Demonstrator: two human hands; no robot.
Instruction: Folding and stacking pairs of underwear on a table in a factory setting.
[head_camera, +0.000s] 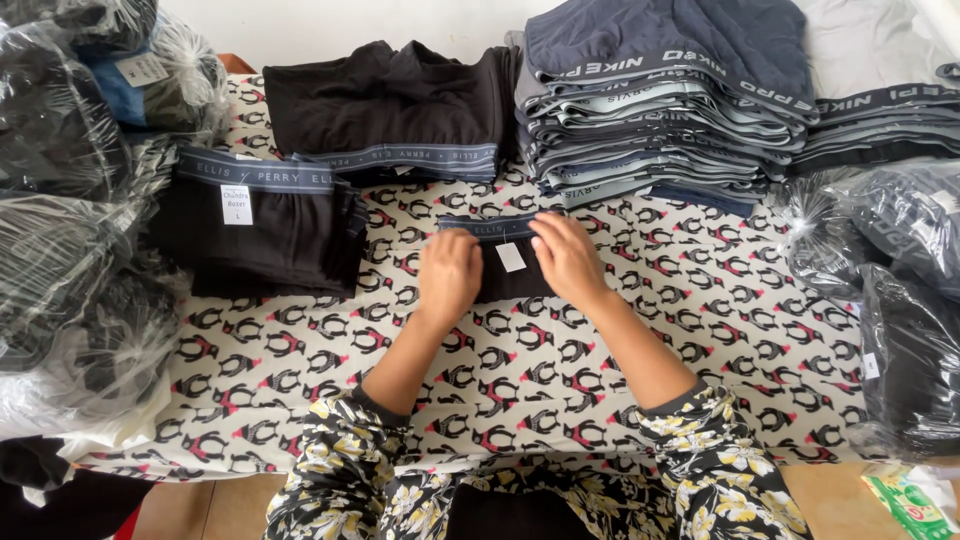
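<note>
From the head camera, clear plastic bags (75, 230) stuffed with dark garments crowd the left edge of the desk (620, 350), which wears a penguin-print cloth; more such bags (890, 300) sit at the right. Between the hands lies a folded black pair of underwear (505, 268) with a grey waistband and a small white tag (511, 257). The left hand (449, 277) lies flat with fingers together, pressing its left part; the right hand (567, 257) presses likewise on its right. A black folded stack (265, 225) with a white rectangular label (237, 204) lies at left, another black stack (385, 110) behind, and a tall grey-blue stack (660, 100) at the far right.
</note>
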